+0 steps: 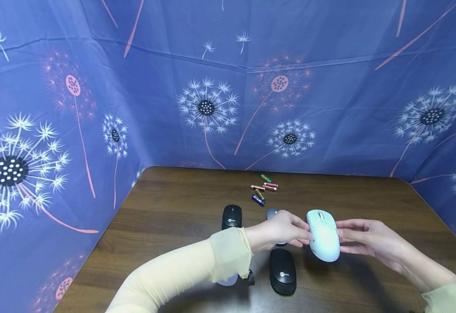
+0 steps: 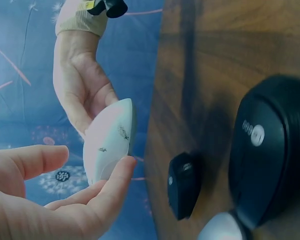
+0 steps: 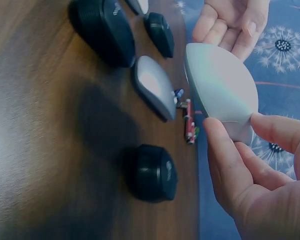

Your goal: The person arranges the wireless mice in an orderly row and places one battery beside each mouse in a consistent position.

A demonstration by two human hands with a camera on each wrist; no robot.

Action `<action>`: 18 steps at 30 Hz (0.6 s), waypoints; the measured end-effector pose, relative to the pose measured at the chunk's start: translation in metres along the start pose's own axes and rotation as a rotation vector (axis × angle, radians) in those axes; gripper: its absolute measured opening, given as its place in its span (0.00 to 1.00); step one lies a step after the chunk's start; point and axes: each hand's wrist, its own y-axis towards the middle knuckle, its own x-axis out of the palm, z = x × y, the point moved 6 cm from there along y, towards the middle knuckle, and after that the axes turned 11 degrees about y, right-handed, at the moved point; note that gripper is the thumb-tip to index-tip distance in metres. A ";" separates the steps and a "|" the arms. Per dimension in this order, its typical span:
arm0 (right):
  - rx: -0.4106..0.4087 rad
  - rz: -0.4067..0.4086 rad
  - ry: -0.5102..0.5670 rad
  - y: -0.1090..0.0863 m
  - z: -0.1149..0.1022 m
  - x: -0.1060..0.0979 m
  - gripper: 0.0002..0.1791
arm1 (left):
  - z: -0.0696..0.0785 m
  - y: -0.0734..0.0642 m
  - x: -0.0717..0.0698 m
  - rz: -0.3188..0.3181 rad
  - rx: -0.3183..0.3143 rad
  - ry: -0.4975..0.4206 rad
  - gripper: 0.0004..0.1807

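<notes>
A white computer mouse (image 1: 324,237) is held above the table, its wheel end toward the back. My right hand (image 1: 368,241) pinches it on its right side; in the right wrist view, thumb and fingertips of that hand (image 3: 270,185) sit at one end of the mouse (image 3: 222,85). On the other side my left hand (image 1: 280,230) reaches in, fingertips at the mouse's left edge. In the left wrist view, this hand's fingers (image 2: 110,190) touch the mouse (image 2: 107,140), while its thumb stands apart. Dark marks show on the mouse's side.
Black mice (image 1: 282,271) (image 1: 232,216) and a grey mouse (image 1: 272,213), partly behind my left hand, lie on the brown table (image 1: 165,226). Another black mouse (image 3: 152,172) shows in the right wrist view. Several small batteries (image 1: 258,200) lie farther back, before a blue dandelion-print cloth (image 1: 153,108).
</notes>
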 end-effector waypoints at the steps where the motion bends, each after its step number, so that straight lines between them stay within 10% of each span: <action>1: 0.012 0.000 0.003 -0.002 0.003 -0.001 0.26 | -0.002 0.000 0.003 -0.008 -0.007 -0.005 0.13; 18: 0.106 -0.026 0.021 -0.014 0.052 -0.008 0.25 | -0.027 0.003 0.046 -0.085 -0.050 -0.009 0.13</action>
